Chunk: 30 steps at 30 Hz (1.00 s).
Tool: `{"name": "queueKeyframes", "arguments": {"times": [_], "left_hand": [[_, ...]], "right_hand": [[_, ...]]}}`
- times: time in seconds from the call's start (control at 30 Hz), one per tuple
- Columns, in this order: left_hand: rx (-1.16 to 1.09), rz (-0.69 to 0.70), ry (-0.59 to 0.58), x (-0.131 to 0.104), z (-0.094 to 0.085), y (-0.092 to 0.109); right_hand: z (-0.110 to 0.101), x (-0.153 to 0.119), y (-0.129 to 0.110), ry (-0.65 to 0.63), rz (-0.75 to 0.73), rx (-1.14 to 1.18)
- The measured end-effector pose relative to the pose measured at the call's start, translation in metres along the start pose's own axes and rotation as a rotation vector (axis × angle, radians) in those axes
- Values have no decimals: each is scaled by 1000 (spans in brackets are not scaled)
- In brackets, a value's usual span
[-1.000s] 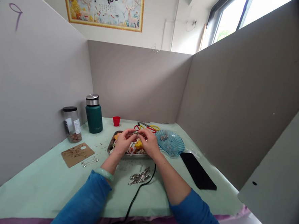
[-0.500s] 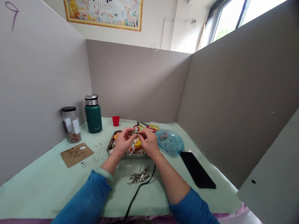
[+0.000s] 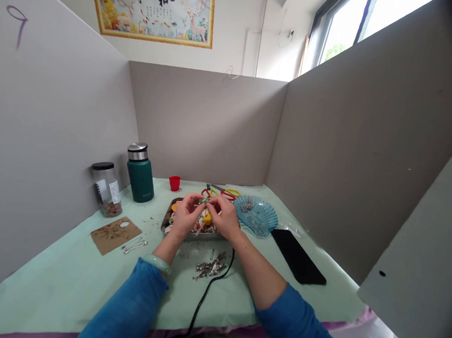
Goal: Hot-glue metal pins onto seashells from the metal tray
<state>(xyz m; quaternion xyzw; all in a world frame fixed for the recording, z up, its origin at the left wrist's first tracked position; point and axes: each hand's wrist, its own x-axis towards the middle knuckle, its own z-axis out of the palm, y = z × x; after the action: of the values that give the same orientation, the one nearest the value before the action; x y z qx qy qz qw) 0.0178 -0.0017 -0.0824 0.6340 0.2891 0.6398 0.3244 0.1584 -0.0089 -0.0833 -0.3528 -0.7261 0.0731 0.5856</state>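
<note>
My left hand (image 3: 185,215) and my right hand (image 3: 223,214) meet above a metal tray (image 3: 199,237). Pinched between the fingertips of both is a small greenish piece (image 3: 204,201), too small to name. The tray beneath holds many small mixed pieces, among them a yellow one (image 3: 206,219) and an orange one (image 3: 174,206); my hands hide part of them. In front of the tray lies a heap of small silvery metal clips or pins (image 3: 211,267). A black cord (image 3: 206,288) runs beside this heap towards the tray.
A blue shell-shaped dish (image 3: 260,215) with small metal bits and a black phone-like slab (image 3: 298,256) lie right. Red- and yellow-handled tools (image 3: 227,193) and a red cup (image 3: 175,183) are behind. Left are a green bottle (image 3: 140,179), jar (image 3: 108,191), brown card (image 3: 115,235) and large pins (image 3: 134,245).
Both hands stay together over the tray, holding the small greenish piece, with only slight finger movement. The whole view has shifted very slightly.
</note>
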Motion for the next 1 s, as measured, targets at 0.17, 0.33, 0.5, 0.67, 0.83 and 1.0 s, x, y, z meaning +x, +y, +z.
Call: {"name": "queueKeyframes", "arguments": {"times": [0.17, 0.33, 0.5, 0.67, 0.83, 1.0], "left_hand": [[-25, -4, -7, 0, 2, 1], [-42, -9, -8, 0, 2, 3], [-51, -14, 1, -1, 1, 3], [-63, 22, -8, 0, 1, 1], [-71, 23, -23, -1, 2, 4], [-80, 39, -41, -1, 2, 4]], "right_hand": [[1, -1, 1, 20, -24, -27], [2, -1, 3, 53, -47, -34], [2, 1, 0, 69, -60, -26], [0, 1, -2, 55, -74, -14], [2, 1, 2, 46, -37, 15], [2, 0, 2, 33, -16, 69]]}}
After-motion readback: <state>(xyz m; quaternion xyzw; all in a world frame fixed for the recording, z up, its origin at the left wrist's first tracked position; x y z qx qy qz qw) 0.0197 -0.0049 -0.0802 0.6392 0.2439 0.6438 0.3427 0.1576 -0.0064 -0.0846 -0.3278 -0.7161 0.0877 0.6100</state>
